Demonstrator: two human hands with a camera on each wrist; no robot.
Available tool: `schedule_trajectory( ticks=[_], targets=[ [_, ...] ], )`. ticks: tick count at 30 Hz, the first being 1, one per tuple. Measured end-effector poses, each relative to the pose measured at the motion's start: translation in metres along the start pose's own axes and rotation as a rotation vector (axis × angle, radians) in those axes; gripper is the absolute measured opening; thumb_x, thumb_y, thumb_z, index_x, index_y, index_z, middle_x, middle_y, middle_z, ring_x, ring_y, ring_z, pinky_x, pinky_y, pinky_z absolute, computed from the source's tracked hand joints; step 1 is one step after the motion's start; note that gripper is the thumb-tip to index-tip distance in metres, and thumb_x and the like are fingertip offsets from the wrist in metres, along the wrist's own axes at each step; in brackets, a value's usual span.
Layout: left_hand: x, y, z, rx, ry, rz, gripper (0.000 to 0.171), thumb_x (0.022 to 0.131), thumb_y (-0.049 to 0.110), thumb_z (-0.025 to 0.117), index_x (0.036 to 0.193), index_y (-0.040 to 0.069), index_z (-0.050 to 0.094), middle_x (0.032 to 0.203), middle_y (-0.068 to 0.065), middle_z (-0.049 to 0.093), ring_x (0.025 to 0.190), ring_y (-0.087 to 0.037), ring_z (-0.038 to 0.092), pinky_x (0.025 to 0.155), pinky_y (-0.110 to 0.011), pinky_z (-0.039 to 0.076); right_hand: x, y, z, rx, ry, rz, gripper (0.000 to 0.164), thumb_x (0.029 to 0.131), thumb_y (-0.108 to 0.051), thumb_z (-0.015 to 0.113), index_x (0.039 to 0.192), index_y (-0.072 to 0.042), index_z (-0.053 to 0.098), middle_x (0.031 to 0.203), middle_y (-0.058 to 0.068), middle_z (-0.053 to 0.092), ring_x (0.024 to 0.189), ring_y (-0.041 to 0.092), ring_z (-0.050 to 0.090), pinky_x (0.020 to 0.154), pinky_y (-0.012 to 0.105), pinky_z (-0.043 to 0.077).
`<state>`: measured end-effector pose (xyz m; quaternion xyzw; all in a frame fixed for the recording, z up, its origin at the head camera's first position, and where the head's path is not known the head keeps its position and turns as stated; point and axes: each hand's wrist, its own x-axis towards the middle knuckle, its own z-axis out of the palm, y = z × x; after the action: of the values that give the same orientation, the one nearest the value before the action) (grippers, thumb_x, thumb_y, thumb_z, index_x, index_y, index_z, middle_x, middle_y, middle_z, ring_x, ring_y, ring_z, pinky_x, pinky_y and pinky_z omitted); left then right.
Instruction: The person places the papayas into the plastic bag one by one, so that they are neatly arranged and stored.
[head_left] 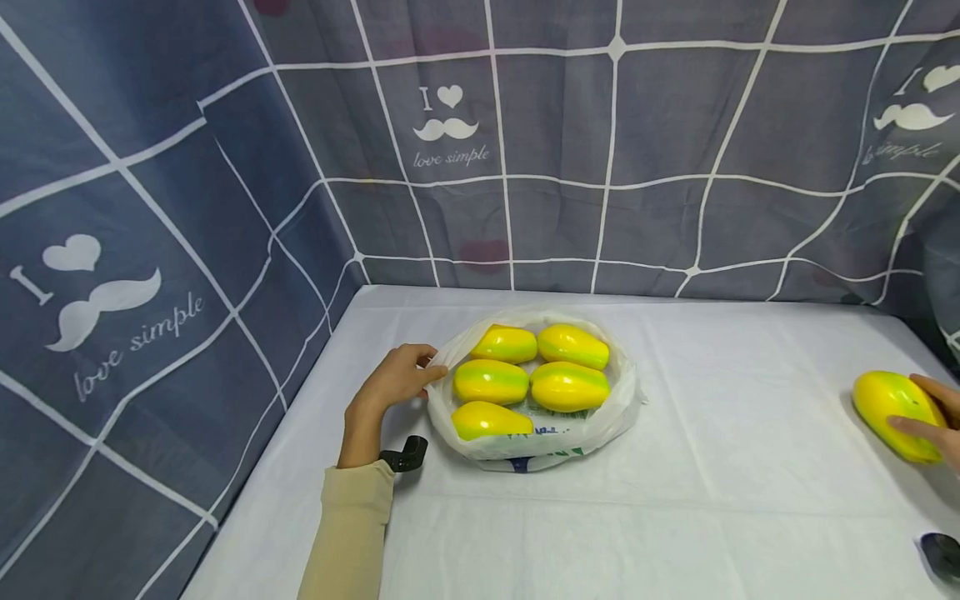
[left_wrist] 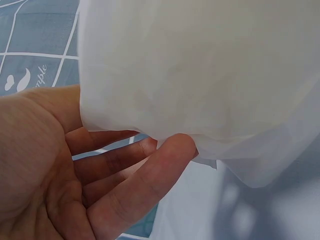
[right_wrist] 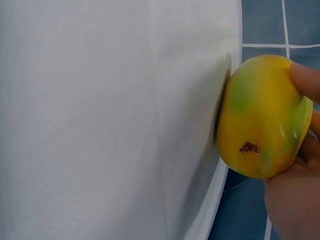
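Note:
A white translucent plastic bag (head_left: 600,433) stands wide-mouthed on the table, with several yellow papayas (head_left: 491,382) tinged green lying inside. At its left rim my left hand (head_left: 397,375) pinches the plastic between thumb and fingers; the left wrist view shows the thumb (left_wrist: 150,180) against the bag's edge (left_wrist: 175,75). Far to the right, my right hand (head_left: 937,425) grips another papaya (head_left: 892,412), thumb on one side and fingers on the other. This papaya (right_wrist: 265,120) shows a brown stem scar in the right wrist view. Part of the right hand lies beyond the head view's edge.
A white cloth covers the table (head_left: 735,500). Grey-blue curtains (head_left: 555,125) with white grid lines hang behind it and along its left side. A black wrist-camera piece (head_left: 406,454) sits by the left wrist, and another dark piece (head_left: 941,557) shows at lower right.

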<state>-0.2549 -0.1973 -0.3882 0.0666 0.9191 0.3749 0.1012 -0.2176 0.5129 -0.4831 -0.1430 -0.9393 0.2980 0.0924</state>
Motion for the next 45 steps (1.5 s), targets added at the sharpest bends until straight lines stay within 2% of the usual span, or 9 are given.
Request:
schedule_trajectory(
  ticks=[5,12,18,26,33,35,39,42,45],
  targets=[
    [-0.002,-0.001,-0.004,0.014,0.004,-0.010,0.030,0.097,0.022,0.063,0.120,0.003,0.064,0.112,-0.014,0.062,0.069,-0.026,0.068,0.071,-0.035,0.051,0.000,-0.002,0.006,0.141,0.022,-0.051,0.072,0.099,-0.010,0.056,0.157,-0.005,0.014,0.160,0.024,0.010,0.148,0.036,0.008,0.118,0.051,0.007],
    [-0.001,0.002,-0.001,0.011,-0.006,-0.006,0.029,0.097,0.022,0.063,0.119,0.004,0.064,0.112,-0.014,0.062,0.070,-0.026,0.067,0.071,-0.034,0.052,-0.006,0.003,0.008,0.250,0.060,-0.173,0.071,0.096,0.003,0.054,0.155,-0.027,0.027,0.153,-0.027,0.018,0.137,-0.014,0.012,0.116,0.023,0.003],
    [0.000,0.001,0.001,-0.002,-0.011,0.004,0.027,0.097,0.021,0.064,0.117,0.003,0.065,0.105,-0.011,0.063,0.068,-0.024,0.066,0.068,-0.033,0.052,-0.007,0.007,0.008,0.254,0.067,-0.218,0.073,0.094,0.006,0.056,0.154,-0.026,0.030,0.145,-0.035,0.024,0.131,-0.019,0.016,0.105,0.004,0.007],
    [0.000,0.002,0.001,0.009,-0.007,0.009,0.026,0.096,0.021,0.064,0.116,0.004,0.066,0.103,-0.010,0.063,0.067,-0.024,0.066,0.068,-0.033,0.051,-0.009,0.004,0.006,0.224,0.056,-0.233,0.072,0.093,0.005,0.057,0.154,-0.020,0.029,0.143,-0.037,0.023,0.128,-0.021,0.015,0.114,0.019,0.003],
    [0.000,0.002,0.001,0.019,-0.003,0.003,0.029,0.096,0.022,0.064,0.119,0.003,0.065,0.109,-0.013,0.063,0.067,-0.021,0.065,0.071,-0.034,0.051,-0.012,0.004,0.007,0.192,0.034,-0.222,0.068,0.096,-0.002,0.058,0.155,-0.017,0.027,0.151,-0.029,0.018,0.134,-0.017,0.010,0.118,0.029,0.001],
    [0.000,0.001,0.001,0.020,-0.003,0.005,0.029,0.096,0.022,0.064,0.119,0.003,0.065,0.109,-0.013,0.063,0.066,-0.021,0.065,0.071,-0.034,0.051,-0.013,0.002,0.008,0.165,0.014,-0.231,0.068,0.097,-0.003,0.059,0.156,-0.016,0.025,0.157,-0.018,0.014,0.141,-0.009,0.005,0.118,0.029,-0.001],
    [0.000,0.001,0.001,0.018,-0.004,0.008,0.027,0.096,0.021,0.064,0.117,0.004,0.066,0.106,-0.012,0.064,0.067,-0.022,0.065,0.070,-0.034,0.051,-0.019,-0.013,0.006,0.119,-0.054,-0.230,0.077,0.095,0.002,0.059,0.156,0.000,0.012,0.160,0.023,0.004,0.149,0.029,-0.004,0.117,0.045,-0.003],
    [0.000,0.001,0.001,0.017,-0.006,0.006,0.027,0.096,0.022,0.064,0.117,0.004,0.066,0.107,-0.011,0.063,0.068,-0.024,0.066,0.070,-0.034,0.051,-0.023,-0.026,0.002,0.067,-0.095,-0.197,0.085,0.094,0.001,0.061,0.153,0.007,0.000,0.153,0.038,0.000,0.143,0.049,-0.002,0.114,0.057,-0.002],
    [0.000,0.002,0.001,0.024,-0.004,0.002,0.029,0.097,0.022,0.064,0.118,0.004,0.065,0.109,-0.012,0.063,0.068,-0.023,0.065,0.070,-0.034,0.051,-0.024,-0.029,0.000,0.020,-0.117,-0.163,0.087,0.093,-0.003,0.063,0.150,0.011,-0.002,0.151,0.041,-0.001,0.139,0.057,0.000,0.113,0.061,0.000]
  ],
)
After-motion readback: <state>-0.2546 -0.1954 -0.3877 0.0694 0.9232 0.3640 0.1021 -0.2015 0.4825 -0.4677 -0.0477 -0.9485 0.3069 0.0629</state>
